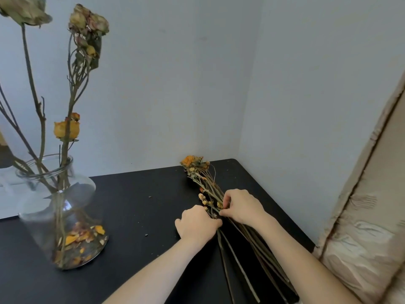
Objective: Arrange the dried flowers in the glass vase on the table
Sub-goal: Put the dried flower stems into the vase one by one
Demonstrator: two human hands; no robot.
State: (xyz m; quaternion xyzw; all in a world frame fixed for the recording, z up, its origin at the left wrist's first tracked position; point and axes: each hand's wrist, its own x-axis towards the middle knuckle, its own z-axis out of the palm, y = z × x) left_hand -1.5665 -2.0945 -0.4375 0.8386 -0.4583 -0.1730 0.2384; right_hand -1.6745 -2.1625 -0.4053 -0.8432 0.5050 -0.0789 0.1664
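Left hand (197, 223), right hand (242, 207) together, gripping dried flower bunch (207, 183) on table (142, 205) (blooms away); glass vase (65, 207) well left.

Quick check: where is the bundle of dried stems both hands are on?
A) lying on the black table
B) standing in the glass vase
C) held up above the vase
A: the bundle lies on the black table, gripped by the left hand and right hand, apart from the glass vase.
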